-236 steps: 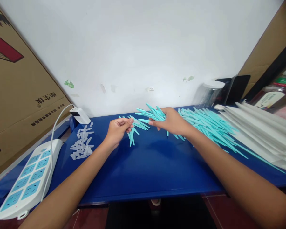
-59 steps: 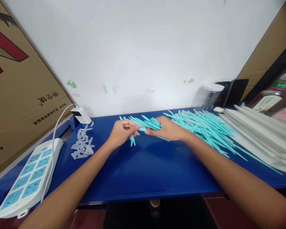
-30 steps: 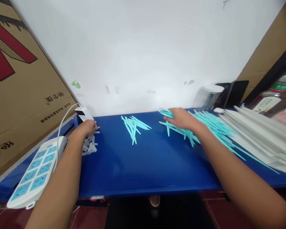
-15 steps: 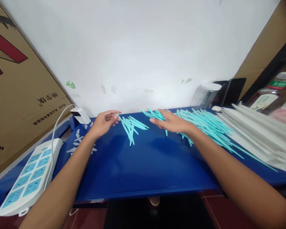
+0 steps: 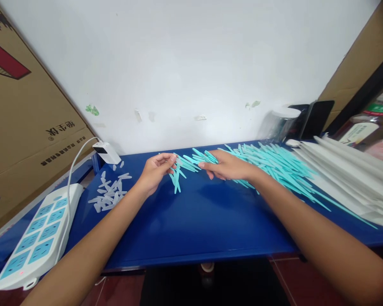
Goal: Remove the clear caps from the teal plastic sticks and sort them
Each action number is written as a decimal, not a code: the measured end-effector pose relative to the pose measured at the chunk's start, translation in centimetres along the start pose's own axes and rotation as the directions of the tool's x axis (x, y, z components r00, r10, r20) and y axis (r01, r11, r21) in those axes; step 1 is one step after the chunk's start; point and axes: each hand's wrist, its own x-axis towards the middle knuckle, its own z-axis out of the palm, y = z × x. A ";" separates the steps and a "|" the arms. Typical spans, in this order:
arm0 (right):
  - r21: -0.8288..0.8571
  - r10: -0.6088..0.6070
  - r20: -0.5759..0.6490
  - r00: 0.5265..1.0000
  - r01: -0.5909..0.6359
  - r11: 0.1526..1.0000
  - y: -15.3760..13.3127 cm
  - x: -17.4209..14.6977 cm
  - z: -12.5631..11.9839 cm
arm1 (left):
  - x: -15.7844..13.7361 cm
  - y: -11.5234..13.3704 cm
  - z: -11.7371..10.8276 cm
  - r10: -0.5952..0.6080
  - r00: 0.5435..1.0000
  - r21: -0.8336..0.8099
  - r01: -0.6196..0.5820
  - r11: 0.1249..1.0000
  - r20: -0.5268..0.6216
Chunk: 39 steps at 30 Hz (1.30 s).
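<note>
My right hand [image 5: 225,165] is closed round a bunch of slim, tapered turquoise sticks [image 5: 207,157] whose ends stick out to the left past the thumb. My left hand [image 5: 158,170] is in a pinch, thumb against forefinger, at the upper left of a small loose pile of the same sticks [image 5: 178,180] on the blue table [image 5: 191,225]. What sits between those fingertips is too small to make out. Small translucent pieces [image 5: 110,193] lie scattered left of my left hand. Beyond my right hand spreads a large heap of turquoise sticks [image 5: 281,165].
A white power strip [image 5: 41,233] and a small white device [image 5: 107,152] with a cable are at the left. Stacked white sleeves [image 5: 344,178], a clear lidded jar [image 5: 279,125] and a dark phone-like slab [image 5: 317,119] stand right. A cardboard box [image 5: 35,114] leans left.
My left hand has moved right, up to the small pile of sticks. My right hand has shifted slightly left with its bunch, bringing the hands closer together. More of the translucent pieces now show.
</note>
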 end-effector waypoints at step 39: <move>-0.058 -0.053 0.077 0.996 0.057 0.997 -0.5 -0.4 -0.7 | -0.2 0.8 0.0 0.047 0.997 0.044 -0.045 0.998 -0.061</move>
